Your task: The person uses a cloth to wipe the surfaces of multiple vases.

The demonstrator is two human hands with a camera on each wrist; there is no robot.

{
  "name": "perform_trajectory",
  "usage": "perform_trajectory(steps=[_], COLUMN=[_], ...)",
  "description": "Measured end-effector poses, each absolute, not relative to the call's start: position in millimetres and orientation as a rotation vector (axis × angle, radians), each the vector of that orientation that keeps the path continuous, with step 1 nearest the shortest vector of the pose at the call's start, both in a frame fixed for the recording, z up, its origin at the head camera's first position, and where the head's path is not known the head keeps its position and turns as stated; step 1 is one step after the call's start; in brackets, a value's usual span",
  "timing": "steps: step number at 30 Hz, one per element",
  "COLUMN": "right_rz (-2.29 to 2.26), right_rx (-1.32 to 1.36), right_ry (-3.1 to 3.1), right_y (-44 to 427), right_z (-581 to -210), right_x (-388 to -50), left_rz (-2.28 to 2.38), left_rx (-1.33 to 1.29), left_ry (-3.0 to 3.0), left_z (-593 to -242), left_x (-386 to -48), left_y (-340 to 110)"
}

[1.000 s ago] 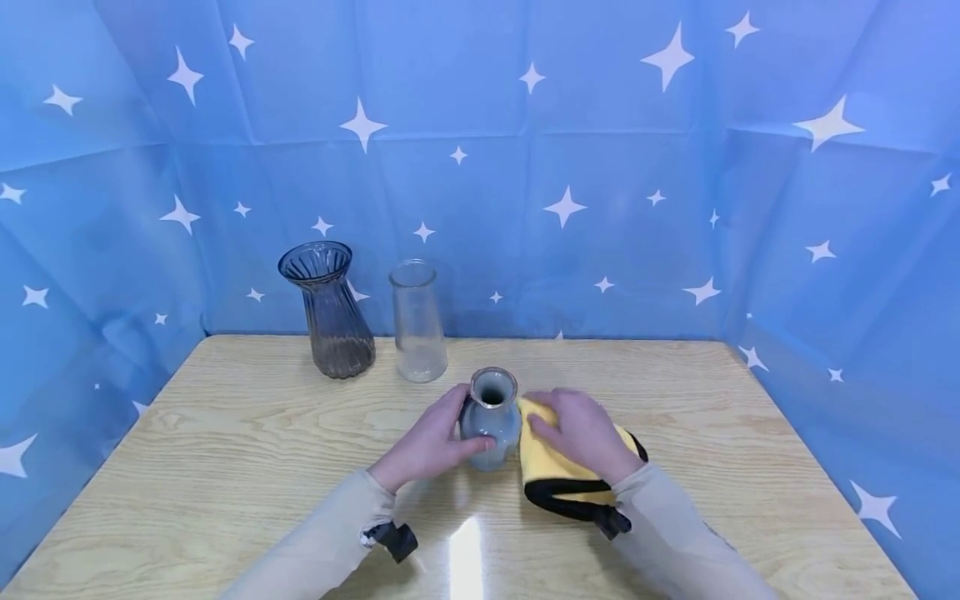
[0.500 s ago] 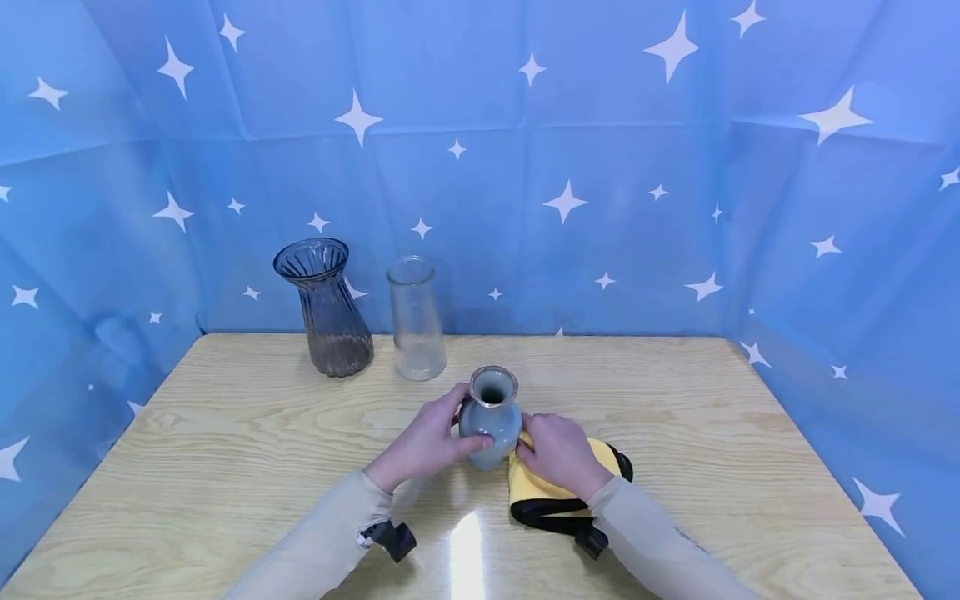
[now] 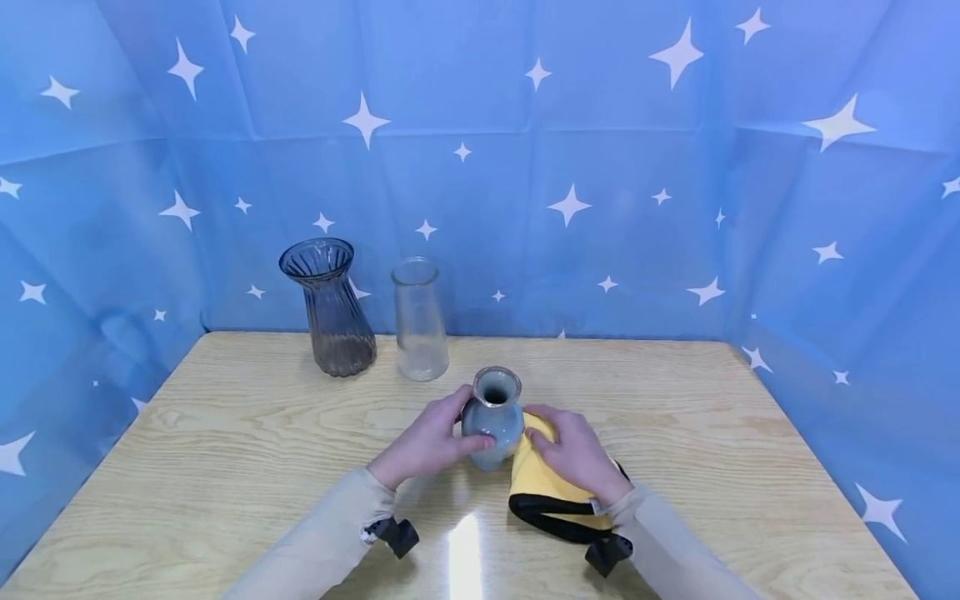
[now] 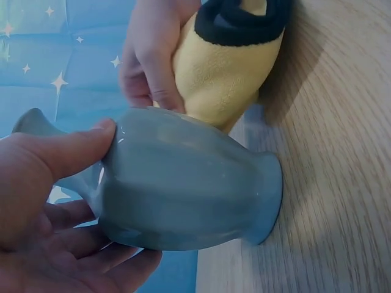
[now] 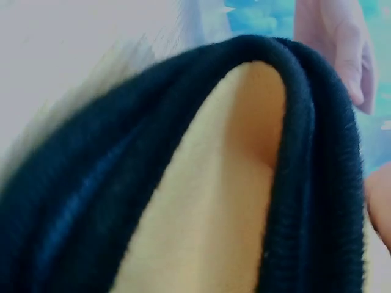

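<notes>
A glossy grey-blue ceramic vase with a narrow neck and flared rim stands upright on the table. My left hand grips it from the left, the thumb across its front and the fingers around its far side; the left wrist view shows this hold on the vase closely. On the other side, my right hand holds a folded yellow cloth with black edging against the vase's right side. That cloth fills most of the right wrist view and hides the right fingers there.
Behind and to the left stand a dark ribbed glass vase and a clear glass vase. The wooden table ends at a blue curtain with white stars, which also hangs at both sides.
My right hand moves the cloth along the vase's right side, first toward me and left, then slightly back to the right. My left hand keeps its grip, and the vase stays in place.
</notes>
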State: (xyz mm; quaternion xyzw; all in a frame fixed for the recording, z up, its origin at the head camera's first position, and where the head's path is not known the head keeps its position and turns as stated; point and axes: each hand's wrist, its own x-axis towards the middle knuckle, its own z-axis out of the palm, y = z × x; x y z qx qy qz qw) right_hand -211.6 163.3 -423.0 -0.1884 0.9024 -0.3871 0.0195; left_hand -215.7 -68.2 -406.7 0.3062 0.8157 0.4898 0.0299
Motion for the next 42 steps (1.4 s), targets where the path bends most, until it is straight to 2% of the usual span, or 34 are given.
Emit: perform_trajectory(steps=[16, 25, 29, 37, 42], right_rz=[-0.913, -0.612, -0.901, -1.817, -1.919], right_rx=[-0.907, -1.195, -1.026, -0.405, -0.348], right_ry=[3.173, 3.329, 3.139, 2.260, 2.121], right_y=[163, 150, 149, 162, 168], right_z=[-401, -381, -373, -360, -357], right_x=[-215, -215, -218, -220, -220], left_rz=[1.457, 1.442, 1.440, 1.276, 1.257], left_rx=[0.960, 0.974, 1.004, 0.940, 0.891], left_ry=[2.496, 2.497, 2.501, 2.594, 2.558], left_z=[-405, -403, -403, -399, -400], left_x=[-217, -217, -218, -216, -217], left_y=[-70, -69, -68, -71, -71])
